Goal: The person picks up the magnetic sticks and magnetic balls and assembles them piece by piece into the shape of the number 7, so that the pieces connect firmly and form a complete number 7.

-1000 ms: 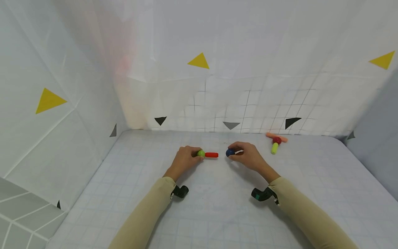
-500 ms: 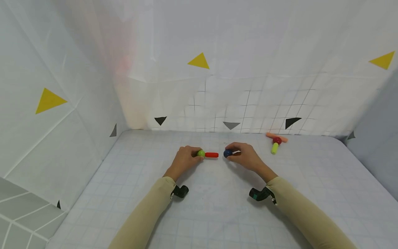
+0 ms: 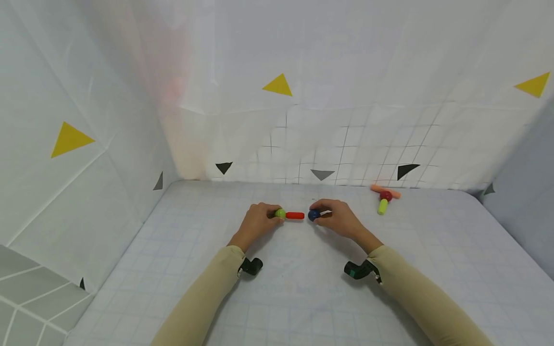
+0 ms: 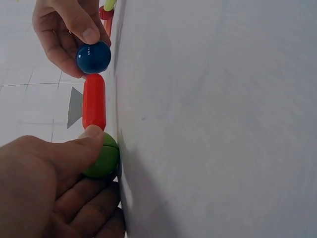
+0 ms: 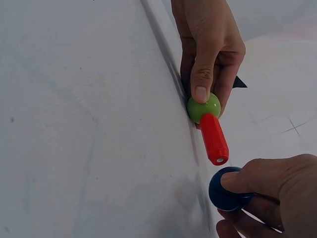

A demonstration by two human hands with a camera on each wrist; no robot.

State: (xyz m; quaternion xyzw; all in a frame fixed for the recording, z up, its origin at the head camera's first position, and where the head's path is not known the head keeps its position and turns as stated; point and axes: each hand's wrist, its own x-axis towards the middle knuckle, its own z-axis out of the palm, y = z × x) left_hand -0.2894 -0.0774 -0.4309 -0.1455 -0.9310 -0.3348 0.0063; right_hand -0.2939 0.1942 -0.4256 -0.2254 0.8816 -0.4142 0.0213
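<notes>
My left hand (image 3: 255,223) pinches a green ball (image 3: 280,213) between thumb and fingers. A red rod (image 3: 295,216) sticks out of that ball to the right, and its free end (image 5: 219,157) shows a small pale centre in the right wrist view. My right hand (image 3: 343,220) holds a dark blue ball (image 3: 313,215) by thumb and fingers, just right of the rod's end. In the right wrist view a narrow gap parts the blue ball (image 5: 228,191) from the rod.
At the back right of the white table (image 3: 285,298) lie an orange rod (image 3: 395,193), a red ball (image 3: 386,195) and a yellow-green rod (image 3: 383,207), touching in a T shape. White sheeting (image 3: 242,125) rises behind the table.
The right hand has moved left with the blue ball, narrowing the gap to the red rod. The left hand and green ball have stayed almost still.
</notes>
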